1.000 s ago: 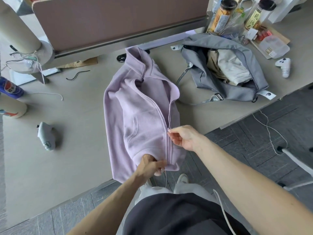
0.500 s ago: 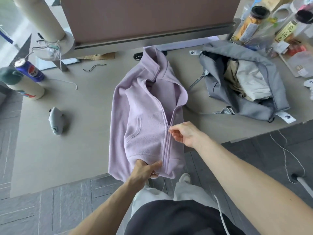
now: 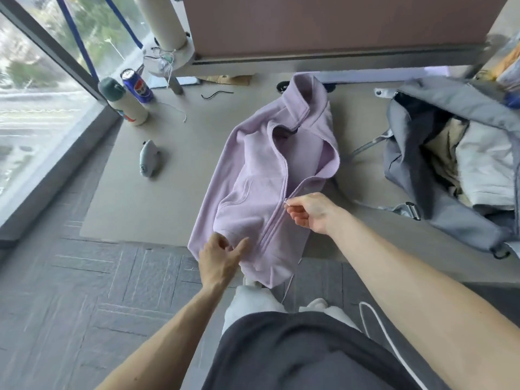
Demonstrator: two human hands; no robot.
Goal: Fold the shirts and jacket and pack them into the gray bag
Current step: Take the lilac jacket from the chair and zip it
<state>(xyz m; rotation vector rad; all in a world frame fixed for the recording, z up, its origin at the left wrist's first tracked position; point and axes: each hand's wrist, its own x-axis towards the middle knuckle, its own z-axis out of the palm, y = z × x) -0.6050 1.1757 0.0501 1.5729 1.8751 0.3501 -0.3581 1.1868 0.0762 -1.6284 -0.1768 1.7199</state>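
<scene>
And here we are over the jacket (image 3: pixel 253 198), front-up on the table (image 3: pixel 135 209), collar away from us, hem hanging a little over the near edge. Our right hand (image 3: pixel 309 212) is closed in a fine pinch on the zip pull (image 3: pixel 286 202), roughly halfway up the front. Below it the zip is joined, above it the two sides gape apart. We'd say that's the point: a zipped front lies as one flat panel and folds cleanly. Our left hand (image 3: pixel 219 260) is down at the hem, left of the zip, fingers curled and thumb out on the cloth. We read that as a grip on the fabric, there to hold the bottom taut so the slider has something to run against. The bag (image 3: pixel 450 220) sits open to the right, near the jacket, mouth up, with pale folded shirts (image 3: pixel 484 164) inside, so the jacket looks like the last piece to go.

Now, what we can't see. The pull is tiny and mostly covered by fingertips. The left fingertips are behind the back of the hand, so how firm that grip is we can't tell. Both sleeves are out of sight, presumably tucked beneath. The bag runs off the right edge, and how many shirts it holds we can't count
</scene>
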